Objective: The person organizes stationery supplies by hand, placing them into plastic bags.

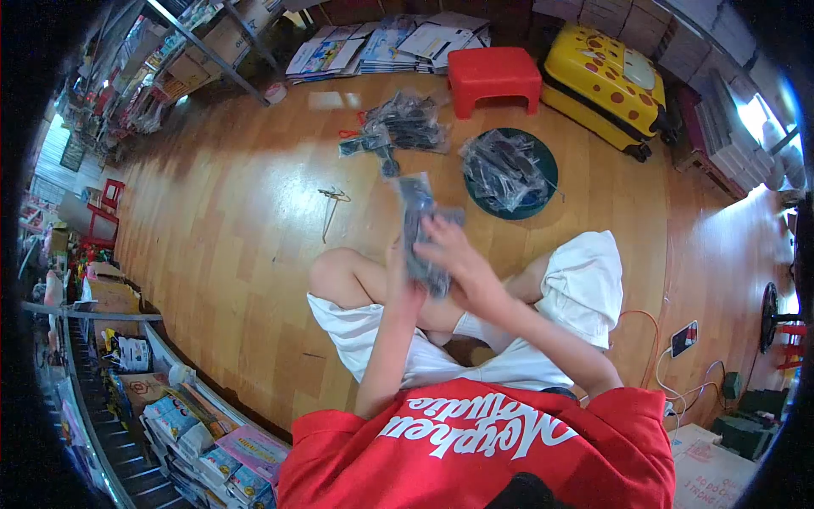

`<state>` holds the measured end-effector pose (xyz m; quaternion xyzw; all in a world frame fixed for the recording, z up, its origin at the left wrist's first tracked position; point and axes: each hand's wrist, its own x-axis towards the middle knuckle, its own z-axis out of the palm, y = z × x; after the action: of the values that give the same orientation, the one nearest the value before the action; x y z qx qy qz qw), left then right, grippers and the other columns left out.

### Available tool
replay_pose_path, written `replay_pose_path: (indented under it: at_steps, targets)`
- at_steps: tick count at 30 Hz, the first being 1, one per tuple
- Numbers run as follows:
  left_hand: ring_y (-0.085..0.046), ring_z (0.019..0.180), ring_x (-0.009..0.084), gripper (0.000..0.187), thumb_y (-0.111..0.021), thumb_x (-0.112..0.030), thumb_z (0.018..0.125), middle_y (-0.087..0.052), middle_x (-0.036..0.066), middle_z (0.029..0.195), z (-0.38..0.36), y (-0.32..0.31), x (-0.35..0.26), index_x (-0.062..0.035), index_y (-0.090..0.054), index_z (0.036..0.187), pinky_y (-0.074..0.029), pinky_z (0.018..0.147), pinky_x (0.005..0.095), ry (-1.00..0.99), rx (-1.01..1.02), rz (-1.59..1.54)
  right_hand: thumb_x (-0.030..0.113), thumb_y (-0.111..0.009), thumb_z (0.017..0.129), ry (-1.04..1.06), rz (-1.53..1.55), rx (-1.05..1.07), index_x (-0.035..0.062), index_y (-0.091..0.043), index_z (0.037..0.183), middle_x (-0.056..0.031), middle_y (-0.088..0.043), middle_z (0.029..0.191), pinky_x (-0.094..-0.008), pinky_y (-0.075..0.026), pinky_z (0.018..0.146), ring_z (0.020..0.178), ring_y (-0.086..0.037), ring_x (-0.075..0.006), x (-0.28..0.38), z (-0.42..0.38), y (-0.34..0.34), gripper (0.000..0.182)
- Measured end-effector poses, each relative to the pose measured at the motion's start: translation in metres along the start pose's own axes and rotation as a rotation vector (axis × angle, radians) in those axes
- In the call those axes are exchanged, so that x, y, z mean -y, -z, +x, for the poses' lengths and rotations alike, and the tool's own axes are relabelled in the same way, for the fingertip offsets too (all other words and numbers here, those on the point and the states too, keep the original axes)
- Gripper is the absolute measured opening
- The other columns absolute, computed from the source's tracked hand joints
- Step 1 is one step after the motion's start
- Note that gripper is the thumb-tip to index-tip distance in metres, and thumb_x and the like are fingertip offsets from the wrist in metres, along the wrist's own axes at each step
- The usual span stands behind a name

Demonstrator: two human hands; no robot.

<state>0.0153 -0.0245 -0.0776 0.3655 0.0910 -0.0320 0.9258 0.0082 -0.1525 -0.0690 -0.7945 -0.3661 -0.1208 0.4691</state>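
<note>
A dark item in a clear plastic bag [417, 229] is held upright-lengthwise in front of my crossed legs; what is inside cannot be made out. My left hand [405, 276] is closed around its near left side, partly hidden by the bag. Over the bag's right side lies my right hand [449, 248], fingers spread and touching the plastic, slightly blurred. Beyond them, several dark plastic-wrapped packets [407, 123] lie piled on the floor. More wrapped packets [509, 170] rest on a round dark green tray [530, 205] to the right.
A thin gold-coloured metal piece [329, 212] lies on the wooden floor [229, 229]. Further back are a red stool [494, 75], a yellow suitcase [604, 85] and stacked printed sheets [386, 47]. Loaded shelves line the left; a phone [683, 338] with cables lies right.
</note>
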Motion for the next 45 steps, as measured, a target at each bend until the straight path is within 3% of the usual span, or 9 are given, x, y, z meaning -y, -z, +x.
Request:
replay_pose_path:
  at_steps: [10, 14, 22, 25, 28, 32, 39, 42, 45]
  targets:
    - [-0.058, 0.098, 0.0157, 0.033, -0.047, -0.02, 0.094, -0.057, 0.007, 0.112, -0.048, -0.008, 0.017, -0.0015, -0.048, 0.122, -0.049, 0.085, 0.0308, -0.085, -0.167, 0.059, -0.015, -0.044, 0.063, -0.117, 0.295, -0.271, 0.0051, -0.054, 0.117, -0.0181, -0.048, 0.13, -0.0471, -0.026, 0.106, 0.127, -0.036, -0.0392, 0.006, 0.038, 0.006, 0.059]
    - [-0.058, 0.098, 0.0162, 0.034, -0.047, -0.023, 0.094, -0.057, 0.005, 0.111, -0.034, 0.022, 0.002, -0.0059, -0.047, 0.124, -0.049, 0.083, 0.0311, -0.085, -0.038, -0.2, -0.017, -0.049, 0.061, 0.04, 0.283, -0.004, 0.0, -0.054, 0.115, -0.0193, -0.048, 0.129, -0.0493, -0.027, 0.105, 0.128, -0.036, -0.0385, 0.037, -0.003, -0.015, 0.056]
    - [-0.054, 0.105, 0.0145, 0.035, -0.048, -0.015, 0.093, -0.054, 0.007, 0.115, -0.062, 0.006, 0.025, -0.004, -0.044, 0.126, -0.045, 0.09, 0.029, -0.019, -0.135, 0.08, -0.018, -0.043, 0.057, -0.149, 0.43, -0.337, -0.0003, -0.057, 0.111, -0.0185, -0.053, 0.124, -0.0462, -0.03, 0.104, 0.122, -0.043, -0.0379, 0.006, 0.037, 0.007, 0.059]
    - [-0.055, 0.103, 0.0152, 0.032, -0.044, -0.023, 0.094, -0.055, 0.006, 0.112, -0.052, 0.027, 0.018, -0.0063, -0.048, 0.121, -0.046, 0.088, 0.0296, -0.006, -0.193, -0.058, -0.015, -0.05, 0.058, -0.021, 0.338, -0.134, 0.0004, -0.058, 0.111, -0.0193, -0.055, 0.12, -0.0426, -0.038, 0.098, 0.118, -0.049, -0.0343, 0.033, 0.004, -0.011, 0.056]
    - [-0.055, 0.103, 0.0144, 0.033, -0.04, -0.027, 0.095, -0.055, 0.005, 0.111, -0.052, 0.046, 0.016, -0.0082, -0.047, 0.121, -0.047, 0.086, 0.0292, 0.118, 0.191, -0.35, -0.015, -0.053, 0.06, 0.111, 0.244, -0.091, 0.0002, -0.06, 0.108, -0.0183, -0.056, 0.119, -0.0387, -0.042, 0.095, 0.114, -0.053, -0.0318, 0.034, -0.008, -0.016, 0.051]
    - [-0.055, 0.101, 0.0114, 0.031, -0.047, -0.019, 0.095, -0.057, 0.005, 0.112, -0.064, 0.035, 0.033, -0.0038, -0.049, 0.122, -0.046, 0.086, 0.0277, 0.079, -0.019, 0.165, -0.013, -0.057, 0.062, -0.017, 0.126, -0.249, -0.0001, -0.062, 0.104, -0.0181, -0.058, 0.117, -0.0414, -0.042, 0.094, 0.112, -0.054, -0.0344, 0.003, 0.0, -0.005, 0.045]
    - [-0.056, 0.1, 0.0124, 0.033, -0.05, -0.02, 0.094, -0.056, 0.008, 0.116, -0.03, 0.088, 0.026, -0.0027, -0.049, 0.122, -0.046, 0.087, 0.0274, 0.18, 0.069, -0.256, -0.013, -0.056, 0.064, 0.045, 0.343, -0.077, -0.0027, -0.062, 0.105, -0.0195, -0.058, 0.115, -0.0425, -0.041, 0.095, 0.111, -0.054, -0.0353, 0.032, -0.024, -0.027, 0.042]
    - [-0.056, 0.102, 0.0141, 0.033, -0.05, -0.02, 0.093, -0.057, 0.007, 0.114, -0.036, 0.033, 0.001, -0.005, -0.048, 0.122, -0.048, 0.087, 0.0283, -0.041, -0.068, -0.105, -0.01, -0.057, 0.065, 0.143, 0.322, 0.016, -0.0032, -0.061, 0.107, -0.0195, -0.056, 0.117, -0.0421, -0.04, 0.095, 0.112, -0.053, -0.0348, 0.037, -0.042, -0.029, 0.042]
    - [-0.055, 0.106, 0.0168, 0.036, -0.052, -0.022, 0.091, -0.056, 0.005, 0.113, -0.056, 0.022, 0.014, -0.0059, -0.045, 0.123, -0.048, 0.089, 0.0322, 0.136, -0.047, -0.21, -0.009, -0.059, 0.062, 0.13, 0.223, -0.126, -0.0014, -0.059, 0.109, -0.018, -0.054, 0.121, -0.0406, -0.04, 0.096, 0.116, -0.049, -0.0349, 0.022, -0.019, -0.013, 0.048]
